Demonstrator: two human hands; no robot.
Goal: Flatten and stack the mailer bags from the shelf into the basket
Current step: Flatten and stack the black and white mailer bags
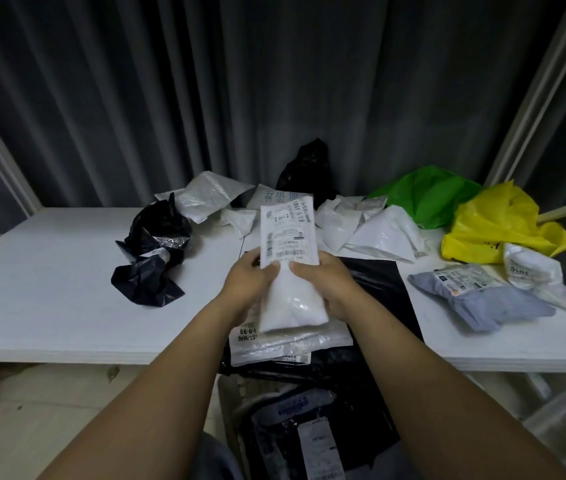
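Note:
I hold a white mailer bag (290, 258) with a shipping label upright above the front of the white shelf board (49, 271). My left hand (250, 282) grips its left edge and my right hand (323, 282) grips its right edge, thumbs on the front. Under it lies a flattened pile: a white labelled mailer (274, 344) on a large black mailer (382, 292). Below the board's edge, the basket (236, 386) holds dark bags with a label (316, 441). Crumpled white mailers (361, 226) and black mailers (156, 237) lie farther back.
At the right sit a green bag (427, 195), a yellow bag (496, 226), a grey-blue labelled mailer (482, 296) and a small white mailer (531, 268). A black bag (309, 168) leans against the grey curtain (240, 81). White frame posts (531, 98) flank the shelf.

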